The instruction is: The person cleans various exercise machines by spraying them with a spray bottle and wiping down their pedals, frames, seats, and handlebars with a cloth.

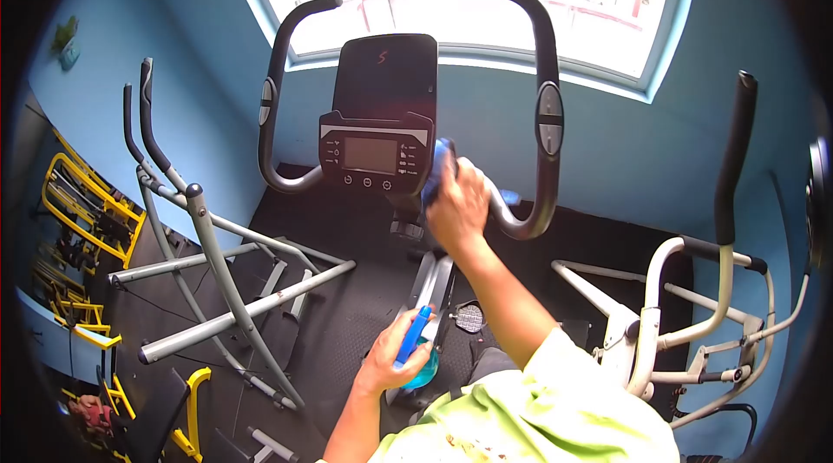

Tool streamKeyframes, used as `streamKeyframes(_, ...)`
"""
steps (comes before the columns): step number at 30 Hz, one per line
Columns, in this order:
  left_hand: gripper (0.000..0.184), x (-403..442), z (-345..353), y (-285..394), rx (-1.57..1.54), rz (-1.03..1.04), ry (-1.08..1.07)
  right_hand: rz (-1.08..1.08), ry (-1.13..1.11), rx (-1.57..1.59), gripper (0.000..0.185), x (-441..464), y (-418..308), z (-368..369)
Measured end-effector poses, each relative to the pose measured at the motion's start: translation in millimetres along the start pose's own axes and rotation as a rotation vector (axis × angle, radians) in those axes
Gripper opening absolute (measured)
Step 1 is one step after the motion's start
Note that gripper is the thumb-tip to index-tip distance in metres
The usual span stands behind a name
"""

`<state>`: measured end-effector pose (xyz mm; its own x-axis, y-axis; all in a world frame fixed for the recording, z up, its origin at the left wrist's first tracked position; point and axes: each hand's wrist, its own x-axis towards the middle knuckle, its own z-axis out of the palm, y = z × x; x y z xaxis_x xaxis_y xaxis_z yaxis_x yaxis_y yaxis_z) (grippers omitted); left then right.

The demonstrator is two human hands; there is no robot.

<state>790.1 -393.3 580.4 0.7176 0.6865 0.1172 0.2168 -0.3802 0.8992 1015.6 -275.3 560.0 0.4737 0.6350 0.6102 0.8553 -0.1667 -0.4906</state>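
Blue fabric cloth (437, 175), blurred at its edge, lies bunched under the bent fingers of the right hand (460, 204), at the right side of the black exercise-machine console (371, 131) with its grey rectangular screen. Whether it presses on the casing, I cannot tell. The left hand (384, 357) has its fingers closed round a plastic spray bottle (413, 341) with a blue top and teal lower part, below the console. Black curved handlebars (543, 38) rise on both sides of the console.
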Motion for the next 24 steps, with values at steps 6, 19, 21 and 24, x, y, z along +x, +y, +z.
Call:
streamKeyframes(6,0.047,23.5,16.0,-11.5,-0.207,-0.072,0.009,-0.055,-0.475,-0.198,0.049,51.2,-11.7,2.9)
streamKeyframes(19,0.049,12.1,34.3,-22.9,-0.391,0.029,-0.032,-0.142,-0.427,-1.205,0.041,28.8,13.2,-32.5)
streamKeyframes(21,0.049,6.2,34.3,-16.0,-0.36,-0.012,-0.076,-0.203,-0.331,-0.626,0.055,36.7,28.8,7.8)
streamKeyframes(24,0.049,2.3,35.3,-12.8,-0.39,0.0,-0.079,-0.155,-0.482,-0.728,0.045,45.4,14.5,13.0)
